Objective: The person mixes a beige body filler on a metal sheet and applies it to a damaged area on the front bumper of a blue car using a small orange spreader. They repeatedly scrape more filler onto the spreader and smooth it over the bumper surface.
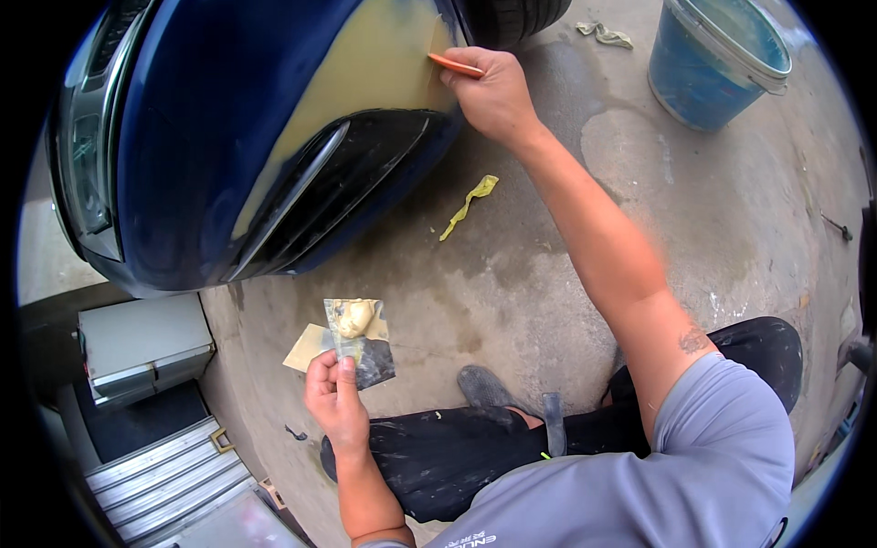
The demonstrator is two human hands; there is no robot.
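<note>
My right hand (pixel 493 96) grips an orange putty spreader (pixel 455 66) by its edge, held up to the blue car bumper (pixel 196 119). A broad beige patch of filler (pixel 365 68) covers the bumper's corner, and the spreader is at that patch's right end near the tire. Lower down, my left hand (pixel 336 402) pinches several thin flat pieces, fanned out. A creamy lump of putty (pixel 355 318) sits on the upper piece (pixel 347 345). A beige one (pixel 306 349) sticks out to the left and a dark grey one (pixel 375 365) to the right.
A blue bucket (pixel 699 87) stands on the concrete floor at the upper right, beside a crumpled rag (pixel 605 36). A yellow strip (pixel 469 208) lies below the bumper. A white box-like cabinet (pixel 146 338) and ridged metal panel (pixel 169 479) are at left.
</note>
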